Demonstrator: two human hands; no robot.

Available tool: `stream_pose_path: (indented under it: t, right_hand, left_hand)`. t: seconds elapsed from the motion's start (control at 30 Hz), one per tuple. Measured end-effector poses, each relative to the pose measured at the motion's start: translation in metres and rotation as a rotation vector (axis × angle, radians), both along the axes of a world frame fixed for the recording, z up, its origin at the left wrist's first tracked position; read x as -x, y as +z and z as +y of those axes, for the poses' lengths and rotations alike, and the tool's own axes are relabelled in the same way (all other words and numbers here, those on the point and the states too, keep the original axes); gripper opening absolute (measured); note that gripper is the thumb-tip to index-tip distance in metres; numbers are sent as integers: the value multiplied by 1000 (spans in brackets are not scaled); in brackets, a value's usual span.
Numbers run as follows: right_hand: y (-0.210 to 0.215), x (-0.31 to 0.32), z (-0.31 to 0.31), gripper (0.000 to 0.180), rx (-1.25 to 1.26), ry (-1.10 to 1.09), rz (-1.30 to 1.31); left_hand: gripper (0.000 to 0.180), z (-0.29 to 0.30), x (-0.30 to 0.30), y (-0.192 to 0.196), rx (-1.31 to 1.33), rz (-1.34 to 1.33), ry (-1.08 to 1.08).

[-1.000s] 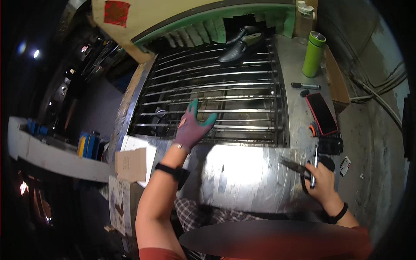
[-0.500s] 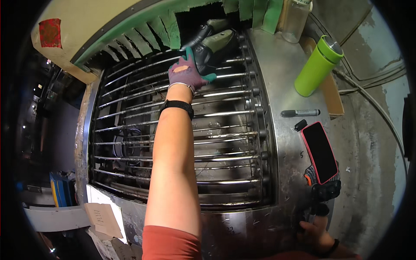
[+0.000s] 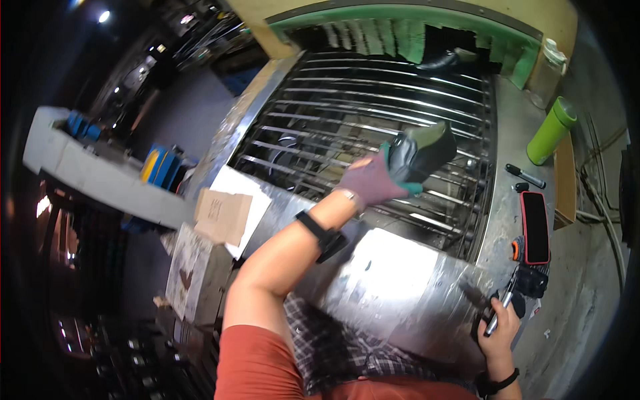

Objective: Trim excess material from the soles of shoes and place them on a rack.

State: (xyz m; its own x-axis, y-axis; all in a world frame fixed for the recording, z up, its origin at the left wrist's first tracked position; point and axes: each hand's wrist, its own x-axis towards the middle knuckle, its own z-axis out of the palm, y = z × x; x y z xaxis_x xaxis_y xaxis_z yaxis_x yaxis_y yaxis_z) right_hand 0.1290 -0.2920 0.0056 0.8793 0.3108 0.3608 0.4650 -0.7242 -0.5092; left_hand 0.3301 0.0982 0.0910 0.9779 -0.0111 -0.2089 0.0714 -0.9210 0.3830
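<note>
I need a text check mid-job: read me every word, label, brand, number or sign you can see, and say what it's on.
No text here is clear enough to quote.
Brown cardboard piece: small dark marks like handwriting, too small and blurred to read.
Marker on the metal ledge: any print on its barrel is too small to tell.
Phone: dark screen, no text.
Dark shoe in the left hand: no lettering visible.

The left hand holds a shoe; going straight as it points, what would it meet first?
Past the dark shoe, the left hand would likely meet the rightmost green flap or the clear bottle beside it; depth is unclear.
</note>
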Motion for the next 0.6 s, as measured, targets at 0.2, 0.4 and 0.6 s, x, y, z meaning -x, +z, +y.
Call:
stream_pose_path:
  t: [0.2,0.4,0.6]
  right_hand:
    - [5,7,1,56,68,-54,-23]
    - [45,33,60,49,7,259,150]
    - [54,111,160,38,-565,722,1269]
  left_hand:
    - [104,25,232,57,607,207,312]
    - [72,19,425,-8,1469,31,777]
    - [75,-17,501,-49,2220,45,953]
